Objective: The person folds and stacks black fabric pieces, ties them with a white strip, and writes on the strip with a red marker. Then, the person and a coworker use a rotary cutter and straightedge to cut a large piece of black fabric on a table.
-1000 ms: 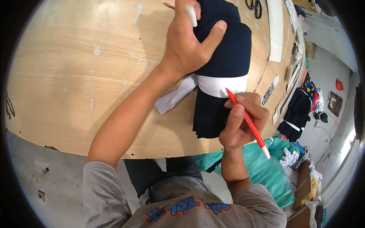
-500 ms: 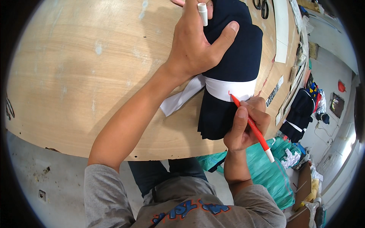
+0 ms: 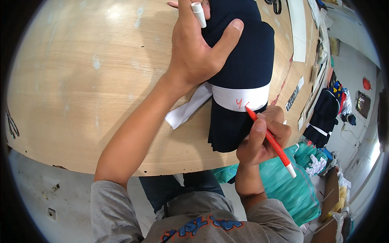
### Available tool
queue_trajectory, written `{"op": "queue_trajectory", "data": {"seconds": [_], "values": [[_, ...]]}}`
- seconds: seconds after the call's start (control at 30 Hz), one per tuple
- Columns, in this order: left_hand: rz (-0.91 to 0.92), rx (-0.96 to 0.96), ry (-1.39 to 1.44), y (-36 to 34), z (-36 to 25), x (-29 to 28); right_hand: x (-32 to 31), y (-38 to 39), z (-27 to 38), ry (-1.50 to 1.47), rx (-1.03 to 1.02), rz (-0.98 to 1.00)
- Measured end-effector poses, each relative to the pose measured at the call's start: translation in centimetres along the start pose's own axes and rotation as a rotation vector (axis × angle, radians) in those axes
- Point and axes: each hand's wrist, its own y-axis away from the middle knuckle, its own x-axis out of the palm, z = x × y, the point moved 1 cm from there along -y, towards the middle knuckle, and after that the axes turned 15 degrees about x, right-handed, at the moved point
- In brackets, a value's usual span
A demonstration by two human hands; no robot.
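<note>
A folded bundle of dark navy cloth lies on the table, wrapped by a white band whose loose tail sticks out to the left. My left hand rests over the bundle's left side, thumb stretched across the cloth. A white pen cap is held among its fingers, which are partly cut off by the upper edge. In my right hand is a red marker, gripped between thumb and fingers. Its tip meets the lower part of the band, beside fresh red strokes.
Black scissors lie at the table's far right, and another pair at the left edge. A long white strip and a black-and-white strip lie right of the bundle. Below the table's edge is a green sack.
More red strokes have appeared on the white band, and the marker tip has moved slightly right and down from them. My left hand still holds the cap and rests on the bundle.
</note>
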Motion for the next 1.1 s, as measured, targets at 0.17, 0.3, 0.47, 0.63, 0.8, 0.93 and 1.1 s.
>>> {"op": "queue_trajectory", "data": {"seconds": [0.17,0.3,0.47,0.63,0.8,0.93,1.1], "values": [[-0.008,-0.017,0.077,-0.2,-0.5,0.3,-0.2,0.0,0.0,0.071,0.010,0.001],[-0.041,-0.045,0.159,-0.4,-0.7,0.4,-0.2,0.0,-0.2,-0.076,0.024,-0.068],[-0.051,-0.043,0.177,0.1,-0.2,0.7,-0.9,0.3,0.1,-0.008,0.088,-0.065],[-0.009,0.035,0.036,0.3,0.3,0.5,-1.5,-0.4,-0.3,-0.060,0.034,-0.126],[0.004,0.038,0.035,0.2,0.3,0.3,-1.6,-0.5,-0.7,-0.085,0.075,-0.085],[-0.047,0.020,0.160,0.2,0.6,0.8,-1.4,-0.4,-0.7,-0.072,0.087,-0.075],[-0.038,-0.086,0.207,-0.2,-0.8,0.8,-0.9,-0.6,-1.3,-0.107,0.047,-0.171]]}}
